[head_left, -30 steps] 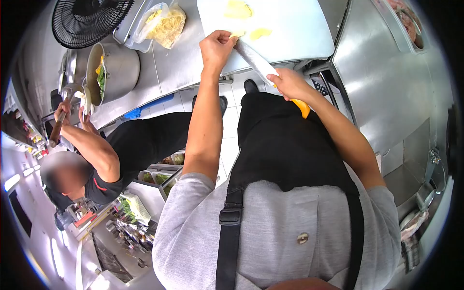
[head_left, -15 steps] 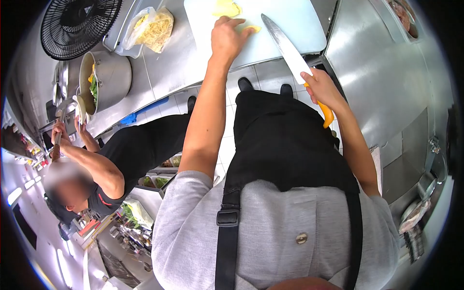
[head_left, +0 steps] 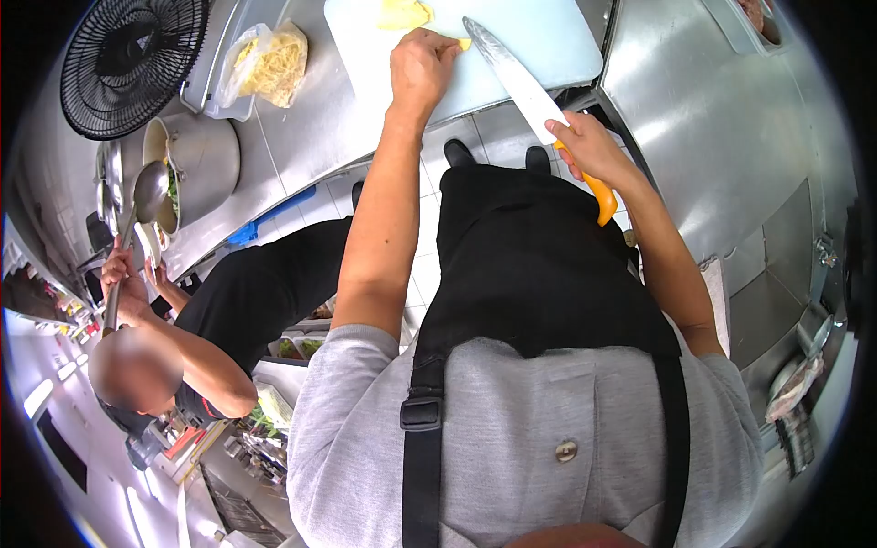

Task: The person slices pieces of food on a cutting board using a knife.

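My left hand [head_left: 424,68] is over the white cutting board [head_left: 539,50], its fingers closed on a small yellow piece [head_left: 464,44] that shows at the fingertips. Just beyond that hand, more yellow pieces [head_left: 403,14] lie on the board. In my right hand [head_left: 589,146] is the yellow handle of a large knife [head_left: 512,78]. Its blade slants over the board, with the tip close to the small piece. The blade and my left fingers are apart.
A clear bag of pale shreds [head_left: 274,68] lies left of the board, near a black fan [head_left: 134,55]. Farther left, a co-worker holds a ladle [head_left: 150,190] beside a large pot [head_left: 208,164]. A container [head_left: 744,26] stands at the upper right.
My left hand left the board's near edge, reached the small yellow piece and closed on it. The knife moved right, away from my left fingers, then slightly back left. The co-worker's ladle shifted.
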Demonstrator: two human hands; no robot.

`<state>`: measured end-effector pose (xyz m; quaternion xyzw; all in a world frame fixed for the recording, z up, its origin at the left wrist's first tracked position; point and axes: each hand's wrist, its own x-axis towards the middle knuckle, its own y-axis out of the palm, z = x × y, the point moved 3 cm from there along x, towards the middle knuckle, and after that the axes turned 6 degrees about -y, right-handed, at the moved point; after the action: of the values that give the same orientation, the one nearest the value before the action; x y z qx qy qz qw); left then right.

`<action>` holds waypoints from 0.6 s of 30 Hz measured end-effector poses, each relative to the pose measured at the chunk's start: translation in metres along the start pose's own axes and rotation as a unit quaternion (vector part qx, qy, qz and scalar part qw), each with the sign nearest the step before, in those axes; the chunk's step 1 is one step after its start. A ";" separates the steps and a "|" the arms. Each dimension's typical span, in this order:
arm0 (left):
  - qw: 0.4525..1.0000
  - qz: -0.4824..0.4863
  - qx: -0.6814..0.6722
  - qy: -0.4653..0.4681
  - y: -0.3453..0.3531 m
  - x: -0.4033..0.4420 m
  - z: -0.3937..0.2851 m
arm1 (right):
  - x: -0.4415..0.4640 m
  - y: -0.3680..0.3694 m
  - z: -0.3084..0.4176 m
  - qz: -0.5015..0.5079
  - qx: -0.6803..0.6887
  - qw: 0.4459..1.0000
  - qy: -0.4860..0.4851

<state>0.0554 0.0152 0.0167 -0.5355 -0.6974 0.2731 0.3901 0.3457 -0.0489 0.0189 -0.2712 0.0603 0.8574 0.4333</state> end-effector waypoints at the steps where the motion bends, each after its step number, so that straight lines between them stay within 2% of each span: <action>1: 1.000 -0.001 -0.005 0.003 0.000 -0.002 0.000 | 0.000 0.001 -0.001 0.002 -0.003 1.000 -0.002; 6: 1.000 -0.002 -0.010 0.025 -0.001 0.000 0.002 | 0.002 0.007 -0.003 -0.004 -0.006 1.000 0.002; 12: 1.000 0.002 -0.021 -0.001 0.001 -0.001 -0.002 | 0.002 0.013 0.002 0.002 -0.013 1.000 0.001; 18: 0.999 -0.005 0.039 -0.015 -0.010 -0.010 -0.007 | -0.002 0.011 0.003 0.000 -0.044 0.999 0.009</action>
<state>0.0572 0.0020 0.0264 -0.5123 -0.6949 0.3057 0.4015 0.3369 -0.0565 0.0212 -0.2978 0.0265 0.8568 0.4202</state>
